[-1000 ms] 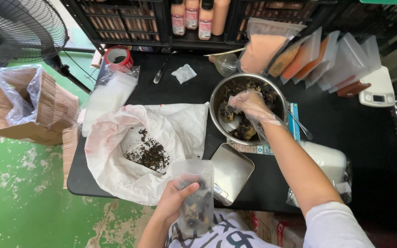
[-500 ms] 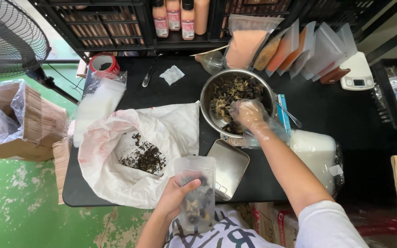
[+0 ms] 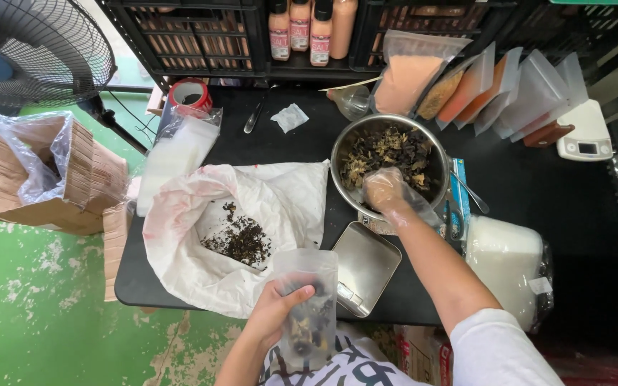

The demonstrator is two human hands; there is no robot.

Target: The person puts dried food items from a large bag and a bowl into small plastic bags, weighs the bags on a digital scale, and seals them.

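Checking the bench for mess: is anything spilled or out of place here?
Mostly tidy. Dark dried bits lie loose on the opened white bag, not in the metal bowl. A small clear packet lies alone near the rack. The floor's green paint is badly worn.

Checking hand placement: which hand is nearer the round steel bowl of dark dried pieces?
Right. The right hand, in a clear plastic glove, is over the round steel bowl's near rim; the left hand holds a clear pouch well short of it.
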